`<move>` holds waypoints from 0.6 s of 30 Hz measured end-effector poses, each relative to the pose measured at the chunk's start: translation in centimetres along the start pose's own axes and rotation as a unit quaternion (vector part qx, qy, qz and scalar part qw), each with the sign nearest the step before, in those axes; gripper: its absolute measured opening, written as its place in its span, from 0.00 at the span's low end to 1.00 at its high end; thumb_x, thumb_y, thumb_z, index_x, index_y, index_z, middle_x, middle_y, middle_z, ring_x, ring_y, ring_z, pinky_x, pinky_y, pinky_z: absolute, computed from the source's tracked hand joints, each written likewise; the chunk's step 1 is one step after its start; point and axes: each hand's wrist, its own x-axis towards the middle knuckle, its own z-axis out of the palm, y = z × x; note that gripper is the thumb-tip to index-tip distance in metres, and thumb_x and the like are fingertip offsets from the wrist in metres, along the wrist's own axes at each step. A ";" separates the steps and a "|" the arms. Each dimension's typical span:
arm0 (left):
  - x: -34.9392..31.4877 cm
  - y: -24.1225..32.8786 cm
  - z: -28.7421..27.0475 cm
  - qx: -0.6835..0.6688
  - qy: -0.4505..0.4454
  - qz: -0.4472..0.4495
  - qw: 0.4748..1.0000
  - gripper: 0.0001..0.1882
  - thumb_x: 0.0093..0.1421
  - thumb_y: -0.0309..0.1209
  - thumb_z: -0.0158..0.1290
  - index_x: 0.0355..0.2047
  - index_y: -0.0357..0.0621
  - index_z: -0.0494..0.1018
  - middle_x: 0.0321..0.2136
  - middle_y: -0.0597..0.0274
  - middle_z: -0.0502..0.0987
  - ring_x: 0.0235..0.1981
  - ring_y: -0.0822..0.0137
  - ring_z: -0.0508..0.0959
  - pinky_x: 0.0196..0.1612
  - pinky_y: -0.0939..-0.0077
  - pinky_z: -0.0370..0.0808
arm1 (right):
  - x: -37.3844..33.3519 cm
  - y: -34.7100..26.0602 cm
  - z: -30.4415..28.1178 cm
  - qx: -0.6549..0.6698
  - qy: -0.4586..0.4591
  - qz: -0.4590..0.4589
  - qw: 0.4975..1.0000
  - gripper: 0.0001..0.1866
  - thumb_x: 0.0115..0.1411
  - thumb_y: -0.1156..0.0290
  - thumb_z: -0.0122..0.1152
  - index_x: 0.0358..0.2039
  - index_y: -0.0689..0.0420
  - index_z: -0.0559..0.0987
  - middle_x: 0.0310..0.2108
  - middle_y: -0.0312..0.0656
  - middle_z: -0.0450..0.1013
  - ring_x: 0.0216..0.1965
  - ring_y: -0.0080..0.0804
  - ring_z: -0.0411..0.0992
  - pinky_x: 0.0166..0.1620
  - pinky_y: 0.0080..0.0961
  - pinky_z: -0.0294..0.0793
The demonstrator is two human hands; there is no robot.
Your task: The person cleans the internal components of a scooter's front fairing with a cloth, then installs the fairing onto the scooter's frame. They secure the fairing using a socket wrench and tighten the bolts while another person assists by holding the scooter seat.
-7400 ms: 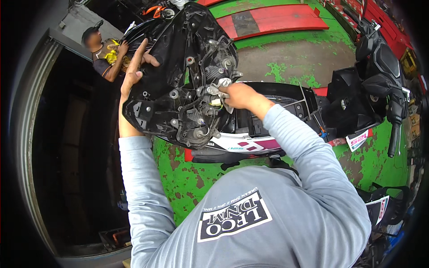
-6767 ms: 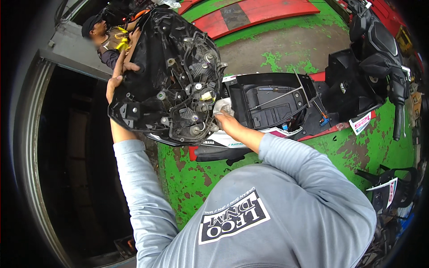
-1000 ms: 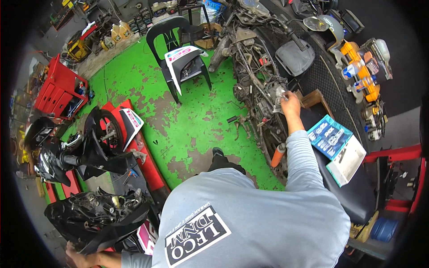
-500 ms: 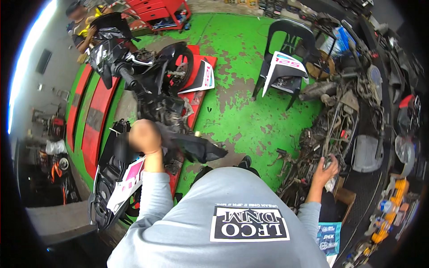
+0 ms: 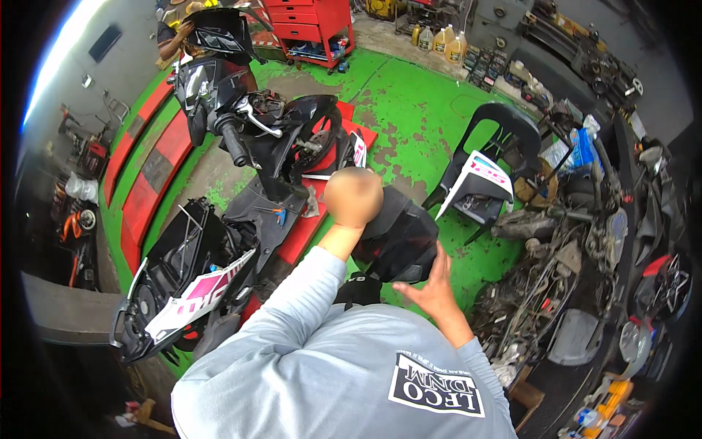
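Gleaming dully: black panel (image 5: 402,235) (broad, angular), smooth face showing.

We are in a motorbike repair workshop. Toward the left edge of the worn green floor (image 5: 395,110) we see a partly stripped scooter (image 5: 284,162) beside red ramps (image 5: 139,205). At the floor's far edge stand a red tool chest (image 5: 298,31) on casters and, to its right, yellowish jugs (image 5: 442,42). Along the right edge we find a grimy, bare motorbike frame (image 5: 559,282) with loose parts (image 5: 575,336) close by.
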 end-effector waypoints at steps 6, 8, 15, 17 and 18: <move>8.4 -1.5 8.3 -0.027 0.049 -0.014 0.998 0.22 0.54 0.27 0.59 0.06 0.40 0.64 0.09 0.53 0.67 0.14 0.50 0.70 0.24 0.58 0.65 | 12.0 -0.2 0.1 -0.083 0.145 0.005 0.986 0.62 0.35 0.50 0.86 0.62 0.67 0.58 0.58 0.58 0.60 0.62 0.57 0.58 0.65 0.54 0.57; 12.2 -2.3 10.9 -0.044 0.070 0.001 0.997 0.22 0.53 0.27 0.59 0.06 0.41 0.64 0.08 0.54 0.67 0.13 0.51 0.70 0.24 0.58 0.65 | 17.1 0.7 0.4 -0.065 0.208 -0.001 0.976 0.61 0.35 0.52 0.87 0.61 0.69 0.59 0.57 0.58 0.61 0.61 0.58 0.59 0.64 0.53 0.59; 24.3 -5.6 17.1 -0.085 0.110 0.059 0.989 0.22 0.53 0.26 0.59 0.07 0.42 0.63 0.08 0.56 0.64 0.13 0.52 0.68 0.24 0.60 0.63 | 33.7 3.1 -0.3 -0.004 0.289 -0.022 0.957 0.52 0.33 0.55 0.89 0.53 0.69 0.68 0.49 0.53 0.68 0.53 0.50 0.67 0.57 0.43 0.67; 27.3 -6.7 17.6 -0.083 0.116 0.059 0.988 0.22 0.54 0.26 0.59 0.08 0.41 0.63 0.09 0.56 0.64 0.14 0.52 0.67 0.25 0.60 0.63 | 37.9 3.0 -1.4 0.018 0.283 -0.084 0.955 0.51 0.36 0.65 0.88 0.57 0.67 0.65 0.50 0.50 0.70 0.51 0.40 0.69 0.58 0.35 0.68; 28.7 -7.4 17.8 -0.084 0.118 0.055 0.988 0.22 0.55 0.26 0.59 0.08 0.41 0.62 0.09 0.56 0.64 0.14 0.52 0.67 0.25 0.59 0.63 | 40.1 3.1 -1.8 0.043 0.285 -0.130 0.949 0.50 0.35 0.69 0.88 0.57 0.66 0.66 0.50 0.48 0.69 0.51 0.38 0.69 0.58 0.34 0.68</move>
